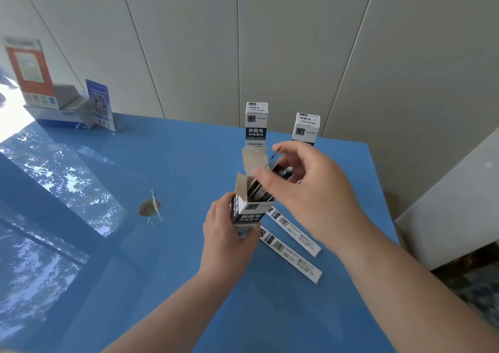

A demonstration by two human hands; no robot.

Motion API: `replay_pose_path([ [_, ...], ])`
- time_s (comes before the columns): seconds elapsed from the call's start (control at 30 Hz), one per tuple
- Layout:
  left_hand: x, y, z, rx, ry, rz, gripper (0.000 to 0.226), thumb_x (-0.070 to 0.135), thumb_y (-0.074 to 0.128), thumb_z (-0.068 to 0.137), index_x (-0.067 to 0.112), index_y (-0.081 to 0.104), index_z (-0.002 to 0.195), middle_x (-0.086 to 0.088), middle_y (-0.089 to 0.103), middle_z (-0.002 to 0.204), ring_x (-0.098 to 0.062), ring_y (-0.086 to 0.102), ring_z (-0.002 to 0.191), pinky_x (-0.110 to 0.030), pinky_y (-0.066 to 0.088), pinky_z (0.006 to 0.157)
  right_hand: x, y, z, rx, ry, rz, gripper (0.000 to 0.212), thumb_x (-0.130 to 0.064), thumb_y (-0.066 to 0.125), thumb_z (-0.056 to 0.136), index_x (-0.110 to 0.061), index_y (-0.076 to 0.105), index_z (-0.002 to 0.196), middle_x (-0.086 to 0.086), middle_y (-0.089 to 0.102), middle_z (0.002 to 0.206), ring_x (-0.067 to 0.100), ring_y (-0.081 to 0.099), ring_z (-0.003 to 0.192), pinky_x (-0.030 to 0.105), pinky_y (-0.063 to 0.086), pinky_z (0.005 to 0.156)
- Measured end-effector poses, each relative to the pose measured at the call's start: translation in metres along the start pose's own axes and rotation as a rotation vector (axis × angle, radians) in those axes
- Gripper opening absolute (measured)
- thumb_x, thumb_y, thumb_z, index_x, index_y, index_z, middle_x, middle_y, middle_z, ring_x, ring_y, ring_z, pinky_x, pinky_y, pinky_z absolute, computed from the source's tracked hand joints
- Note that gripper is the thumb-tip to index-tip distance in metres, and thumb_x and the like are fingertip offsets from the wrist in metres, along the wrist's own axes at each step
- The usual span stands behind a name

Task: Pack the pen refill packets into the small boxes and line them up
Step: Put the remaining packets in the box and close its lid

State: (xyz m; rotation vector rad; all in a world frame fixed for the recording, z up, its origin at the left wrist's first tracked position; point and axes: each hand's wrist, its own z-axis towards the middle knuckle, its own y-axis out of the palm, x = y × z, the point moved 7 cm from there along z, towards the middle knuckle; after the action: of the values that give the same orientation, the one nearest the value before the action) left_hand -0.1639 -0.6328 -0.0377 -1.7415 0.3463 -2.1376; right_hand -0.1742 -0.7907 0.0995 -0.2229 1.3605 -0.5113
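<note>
My left hand (226, 233) grips a small black-and-white box (247, 212) upright above the blue table, its top flaps open. Refill packets (260, 192) stick out of the opening. My right hand (305, 190) hovers over the box mouth, fingers curled around the top ends of the packets (282, 170). Two long white refill packets (293, 229) (291, 255) lie flat on the table just right of the box. Two closed boxes (256, 123) (306, 128) stand upright side by side at the table's far edge.
The glossy blue table (162, 244) has a round brown mark (150, 208) left of centre. At the far left corner stand a white-blue carton (62, 114) and printed cards, one with a QR code (100, 104). A panelled wall runs behind; the table's right edge drops off.
</note>
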Motion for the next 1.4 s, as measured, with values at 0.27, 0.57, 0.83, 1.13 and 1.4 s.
replay_pose_path([
  [0.27,-0.002,0.001,0.000,-0.002,-0.012,0.004,0.048,0.031,0.067,0.076,0.059,0.038,0.102,0.026,0.046,0.103,-0.020,0.051,0.108,-0.052,0.050,0.091,-0.005,0.017,0.005,-0.128,-0.145,-0.247,0.006,-0.028,0.075,0.088,-0.032,0.075,0.083,-0.023,0.062,0.066,-0.006,0.058,0.069,0.006,0.041,0.061],
  [0.57,-0.010,-0.003,0.002,0.012,-0.067,-0.066,0.062,0.032,0.071,0.078,0.069,0.038,0.115,0.030,0.049,0.114,-0.018,0.055,0.119,-0.048,0.052,0.096,0.091,-0.001,0.006,-0.054,0.117,-0.453,0.024,-0.044,0.063,0.094,-0.030,0.066,0.113,-0.016,0.063,0.098,0.002,0.057,0.081,0.024,0.041,0.069],
  [0.83,-0.013,-0.003,0.001,0.022,-0.067,-0.078,0.052,0.029,0.072,0.078,0.061,0.044,0.107,0.030,0.050,0.107,-0.016,0.058,0.110,-0.045,0.056,0.088,0.153,0.045,-0.027,-0.336,0.162,-0.776,0.035,-0.053,0.071,0.081,-0.023,0.052,0.080,-0.007,0.047,0.088,0.019,0.047,0.088,0.034,0.037,0.063],
  [1.13,-0.015,-0.002,-0.001,0.015,-0.077,-0.104,0.048,0.032,0.072,0.077,0.056,0.044,0.108,0.022,0.052,0.107,-0.020,0.060,0.110,-0.037,0.055,0.084,0.161,0.041,-0.021,-0.314,0.181,-0.760,0.014,-0.030,0.053,0.094,-0.023,0.063,0.087,-0.004,0.055,0.087,0.023,0.054,0.083,0.034,0.044,0.064],
  [1.4,-0.009,-0.002,-0.001,0.009,-0.055,-0.094,0.052,0.032,0.070,0.076,0.064,0.043,0.106,0.027,0.051,0.108,-0.021,0.059,0.113,-0.047,0.055,0.090,0.163,0.039,-0.019,-0.331,0.247,-0.734,0.008,-0.022,0.050,0.093,-0.020,0.056,0.087,-0.002,0.053,0.095,0.023,0.052,0.091,0.038,0.048,0.070],
])
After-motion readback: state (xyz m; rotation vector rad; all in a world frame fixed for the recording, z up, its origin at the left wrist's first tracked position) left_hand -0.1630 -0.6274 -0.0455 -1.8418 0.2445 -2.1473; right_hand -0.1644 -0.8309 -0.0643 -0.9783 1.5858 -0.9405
